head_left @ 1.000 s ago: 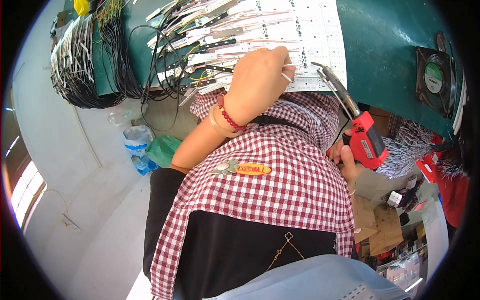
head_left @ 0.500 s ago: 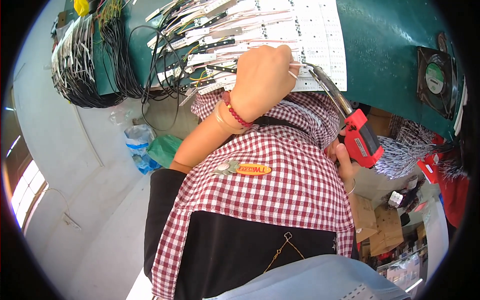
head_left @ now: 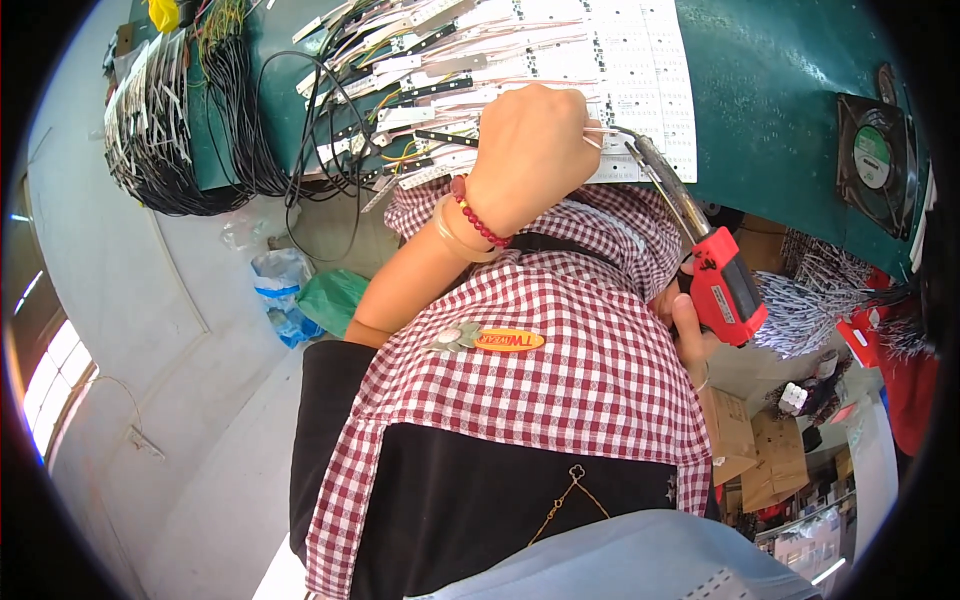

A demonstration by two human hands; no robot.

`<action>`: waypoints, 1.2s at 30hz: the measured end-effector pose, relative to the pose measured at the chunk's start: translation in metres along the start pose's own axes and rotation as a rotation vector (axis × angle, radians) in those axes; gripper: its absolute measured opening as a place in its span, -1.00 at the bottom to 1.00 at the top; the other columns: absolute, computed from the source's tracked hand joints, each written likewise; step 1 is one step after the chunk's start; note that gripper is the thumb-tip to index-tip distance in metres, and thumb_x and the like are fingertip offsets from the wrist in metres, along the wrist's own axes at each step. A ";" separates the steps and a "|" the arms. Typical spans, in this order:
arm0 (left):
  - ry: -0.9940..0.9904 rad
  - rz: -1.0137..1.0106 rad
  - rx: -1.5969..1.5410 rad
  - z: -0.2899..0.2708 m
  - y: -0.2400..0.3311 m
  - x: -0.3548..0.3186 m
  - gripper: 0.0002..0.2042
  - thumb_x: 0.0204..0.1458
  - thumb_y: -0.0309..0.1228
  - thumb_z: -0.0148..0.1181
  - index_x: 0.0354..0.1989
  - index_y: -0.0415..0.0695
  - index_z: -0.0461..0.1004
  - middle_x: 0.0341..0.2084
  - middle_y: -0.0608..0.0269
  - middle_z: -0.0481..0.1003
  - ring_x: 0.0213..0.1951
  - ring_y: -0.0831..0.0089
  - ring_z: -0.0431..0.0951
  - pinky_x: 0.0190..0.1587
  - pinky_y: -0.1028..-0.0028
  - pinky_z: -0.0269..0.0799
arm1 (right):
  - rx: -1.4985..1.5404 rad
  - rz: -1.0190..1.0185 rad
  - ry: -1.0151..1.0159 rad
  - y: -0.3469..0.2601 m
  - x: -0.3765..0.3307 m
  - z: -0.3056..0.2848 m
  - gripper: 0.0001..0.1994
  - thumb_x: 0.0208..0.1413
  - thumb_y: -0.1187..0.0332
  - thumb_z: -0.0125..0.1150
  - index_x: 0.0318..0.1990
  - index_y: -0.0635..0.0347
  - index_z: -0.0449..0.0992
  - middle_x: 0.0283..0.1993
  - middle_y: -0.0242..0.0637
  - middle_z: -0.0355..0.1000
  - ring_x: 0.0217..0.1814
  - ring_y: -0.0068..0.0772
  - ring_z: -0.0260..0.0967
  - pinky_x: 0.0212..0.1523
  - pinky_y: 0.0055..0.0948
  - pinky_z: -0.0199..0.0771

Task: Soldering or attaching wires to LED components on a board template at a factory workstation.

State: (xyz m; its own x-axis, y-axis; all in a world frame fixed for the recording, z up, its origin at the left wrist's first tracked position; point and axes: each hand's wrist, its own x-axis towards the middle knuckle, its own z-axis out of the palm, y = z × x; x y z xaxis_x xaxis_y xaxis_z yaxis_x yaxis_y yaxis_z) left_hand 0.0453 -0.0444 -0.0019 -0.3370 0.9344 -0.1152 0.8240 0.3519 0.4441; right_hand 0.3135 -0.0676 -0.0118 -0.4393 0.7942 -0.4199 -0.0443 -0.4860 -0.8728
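My left hand is closed over the near part of a white circuit board panel, pinching a thin pale wire whose end sticks out past the fingers. A red and black soldering gun is gripped in my right hand, partly hidden behind it. The gun's metal tip reaches up and left to the board, close beside the wire end. Several rows of wires and small light strips lie along the panel's left side. My left fingertips are hidden by the back of the hand.
Bundles of black cables hang over the left edge of the green table. On the table's right stands a black fan. Below it are grey-white wire bundles and cardboard boxes. A green plastic bag lies lower left.
My left hand has shifted very slightly up and right with the wire. The soldering gun has dropped slightly, its tip still by the wire end.
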 end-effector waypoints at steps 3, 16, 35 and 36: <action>-0.002 -0.008 0.000 -0.002 0.002 0.000 -0.84 -0.16 -0.38 0.14 -0.62 -0.21 0.46 -0.71 -0.02 0.44 -0.59 0.03 0.48 -0.50 0.21 0.39 | -0.036 -0.025 -0.011 -0.007 0.001 0.002 -0.66 0.07 0.49 0.10 0.01 0.40 0.32 -0.47 -0.34 0.37 -0.53 -0.59 0.26 -0.48 -0.57 0.27; -0.020 0.035 -0.005 -0.003 0.002 -0.005 -0.86 -0.14 -0.40 0.12 -0.59 -0.21 0.45 -0.70 -0.01 0.44 -0.57 0.05 0.48 -0.50 0.22 0.36 | -0.170 0.014 -0.001 -0.006 -0.002 -0.002 -0.72 0.06 0.52 0.12 -0.05 0.36 0.37 -0.39 -0.35 0.40 -0.42 -0.60 0.31 -0.37 -0.60 0.32; 0.094 0.145 0.090 -0.019 0.009 -0.010 -0.86 -0.16 -0.46 0.15 -0.39 -0.19 0.43 -0.57 0.04 0.43 -0.45 0.10 0.45 -0.42 0.26 0.35 | 0.033 -0.186 0.022 -0.019 0.019 0.003 -0.67 0.11 0.41 -0.05 0.02 0.32 0.20 -0.60 -0.33 0.18 -0.70 -0.57 0.05 -0.63 -0.50 0.18; 0.160 0.209 0.074 -0.024 0.006 -0.011 -0.80 -0.16 -0.50 0.14 -0.31 -0.21 0.39 -0.51 0.04 0.42 -0.39 0.11 0.43 -0.36 0.27 0.35 | 0.023 -0.193 0.028 -0.022 0.022 0.004 -0.67 0.11 0.41 -0.05 0.02 0.32 0.20 -0.60 -0.33 0.18 -0.70 -0.58 0.04 -0.63 -0.50 0.18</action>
State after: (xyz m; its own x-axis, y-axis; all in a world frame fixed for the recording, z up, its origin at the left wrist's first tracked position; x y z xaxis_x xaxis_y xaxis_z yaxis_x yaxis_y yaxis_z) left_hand 0.0430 -0.0539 0.0238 -0.2190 0.9687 0.1166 0.9122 0.1609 0.3769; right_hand 0.3011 -0.0412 -0.0002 -0.3958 0.8830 -0.2523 -0.1461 -0.3318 -0.9320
